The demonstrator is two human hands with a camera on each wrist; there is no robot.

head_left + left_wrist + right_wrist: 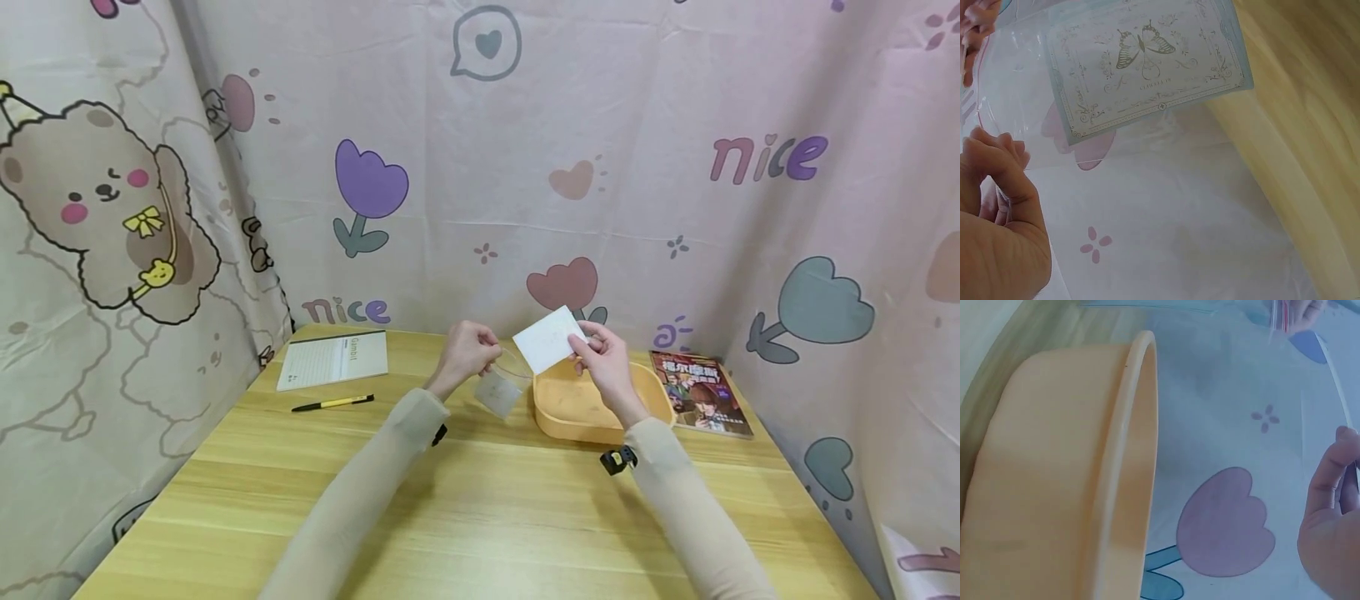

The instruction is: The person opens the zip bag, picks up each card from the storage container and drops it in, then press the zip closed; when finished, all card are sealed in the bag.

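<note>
My left hand [468, 354] pinches the top edge of a clear zip bag [513, 365], which hangs over the table left of the basin. Inside the bag lies a card with a butterfly print [1144, 59], seen up close in the left wrist view. A reddish zip strip runs along the bag's edge near my fingertips. Between thumb and fingers, my right hand [606, 358] grips a white card [549, 340], tilted above the basin's far left rim. In the right wrist view the right hand [1335, 512] shows only partly, and the card is nearly edge-on.
A yellow-orange plastic basin [551, 427] stands beneath my right hand. To its right lies a comic-style magazine [705, 396]. On the left are a notebook [333, 360] and a yellow-and-black pen [333, 403]. A printed curtain [480, 167] hangs behind the wooden table [510, 508].
</note>
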